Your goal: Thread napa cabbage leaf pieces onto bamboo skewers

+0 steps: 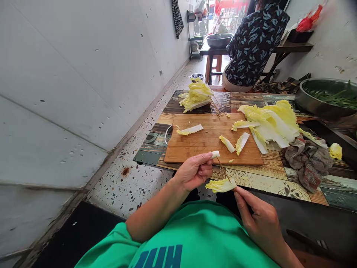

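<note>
Between thumb and fingers, my left hand [196, 171] pinches a small piece of cabbage leaf [215, 154] with its white stem end showing. A thin wooden skewer [222, 167] runs from that piece down to my right hand [258, 216], which grips its lower end. Threaded on the skewer near my right fingertips is a yellow-and-white cabbage strip [221, 185]. Just beyond my hands lies a wooden cutting board [206, 143], carrying a cabbage strip [191, 129] at left and two short pieces at right, one of them a cabbage piece [242, 143].
Skewered cabbage [196, 95] is piled behind the board; loose cabbage leaves [275, 123] lie at its right. A crumpled rag [306, 160], a cleaver-like dark blade [330, 143] and a metal bowl of greens [327, 98] are further right. A person [255, 44] sits beyond the table.
</note>
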`<state>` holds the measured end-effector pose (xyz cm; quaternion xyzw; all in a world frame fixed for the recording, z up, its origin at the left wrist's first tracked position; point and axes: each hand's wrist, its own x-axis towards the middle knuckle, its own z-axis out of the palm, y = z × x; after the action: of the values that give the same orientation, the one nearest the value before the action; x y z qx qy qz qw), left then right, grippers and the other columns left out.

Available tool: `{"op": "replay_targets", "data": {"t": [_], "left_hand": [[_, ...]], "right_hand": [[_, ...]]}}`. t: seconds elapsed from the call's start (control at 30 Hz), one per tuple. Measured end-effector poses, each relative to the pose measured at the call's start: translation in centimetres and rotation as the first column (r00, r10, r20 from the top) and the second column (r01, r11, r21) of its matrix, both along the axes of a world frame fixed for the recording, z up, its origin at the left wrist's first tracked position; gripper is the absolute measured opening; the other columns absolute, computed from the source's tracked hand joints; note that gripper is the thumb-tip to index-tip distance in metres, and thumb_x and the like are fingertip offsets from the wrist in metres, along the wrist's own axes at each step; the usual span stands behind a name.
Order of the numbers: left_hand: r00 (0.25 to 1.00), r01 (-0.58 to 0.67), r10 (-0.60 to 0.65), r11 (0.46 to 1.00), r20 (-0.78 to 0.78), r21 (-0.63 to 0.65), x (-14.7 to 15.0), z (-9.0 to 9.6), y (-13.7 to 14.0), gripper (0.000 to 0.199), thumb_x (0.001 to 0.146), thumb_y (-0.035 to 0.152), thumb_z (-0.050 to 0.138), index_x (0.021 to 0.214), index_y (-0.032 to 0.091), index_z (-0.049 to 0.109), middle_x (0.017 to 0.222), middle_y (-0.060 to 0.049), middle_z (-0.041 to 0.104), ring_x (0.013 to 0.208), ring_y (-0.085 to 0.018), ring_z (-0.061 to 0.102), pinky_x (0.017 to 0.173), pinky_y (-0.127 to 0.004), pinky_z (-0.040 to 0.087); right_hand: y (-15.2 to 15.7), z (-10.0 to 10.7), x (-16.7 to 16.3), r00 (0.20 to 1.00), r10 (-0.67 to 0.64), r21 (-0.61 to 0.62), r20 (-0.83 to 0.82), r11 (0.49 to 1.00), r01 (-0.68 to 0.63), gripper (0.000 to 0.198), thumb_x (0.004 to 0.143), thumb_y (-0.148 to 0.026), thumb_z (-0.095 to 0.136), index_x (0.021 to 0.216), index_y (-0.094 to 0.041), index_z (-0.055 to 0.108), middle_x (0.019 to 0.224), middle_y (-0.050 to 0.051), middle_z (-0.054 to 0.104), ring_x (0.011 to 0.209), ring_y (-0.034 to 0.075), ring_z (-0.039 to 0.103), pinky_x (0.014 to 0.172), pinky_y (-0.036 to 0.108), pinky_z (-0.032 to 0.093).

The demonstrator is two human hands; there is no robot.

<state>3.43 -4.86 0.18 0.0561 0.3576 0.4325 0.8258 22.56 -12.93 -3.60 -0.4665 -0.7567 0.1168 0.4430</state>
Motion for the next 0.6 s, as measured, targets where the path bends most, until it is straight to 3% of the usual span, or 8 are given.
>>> {"op": "replay_targets", "data": {"t": [0.27, 0.6], "left_hand": [[0.996, -0.084, 0.084, 0.996, -0.014, 0.008, 0.16, -0.12, -0.38, 0.015, 0.087, 0.006, 0.059, 0.072, 0.008, 0.059, 0.060, 0.001, 0.050, 0.043, 0.001, 0.031, 0.036, -0.007, 0.024], [0.993, -0.118, 0.118, 0.993, -0.007, 0.007, 0.51, 0.06, -0.68, 0.010, 0.084, 0.006, 0.062, 0.074, 0.007, 0.062, 0.058, 0.000, 0.052, 0.043, 0.000, 0.030, 0.037, -0.008, 0.022]], "right_hand": [[-0.12, -0.17, 0.02, 1.000, -0.003, -0.037, 0.013, 0.999, 0.003, 0.024, 0.094, -0.024, 0.056, 0.100, -0.019, 0.079, 0.091, 0.008, 0.080, 0.071, 0.021, 0.078, 0.065, 0.024, 0.063], [0.02, 0.11, -0.12, 1.000, 0.007, 0.007, 0.010, 1.000, -0.007, 0.022, 0.095, -0.022, 0.056, 0.096, -0.016, 0.077, 0.086, 0.009, 0.080, 0.068, 0.019, 0.077, 0.062, 0.020, 0.062]]}}
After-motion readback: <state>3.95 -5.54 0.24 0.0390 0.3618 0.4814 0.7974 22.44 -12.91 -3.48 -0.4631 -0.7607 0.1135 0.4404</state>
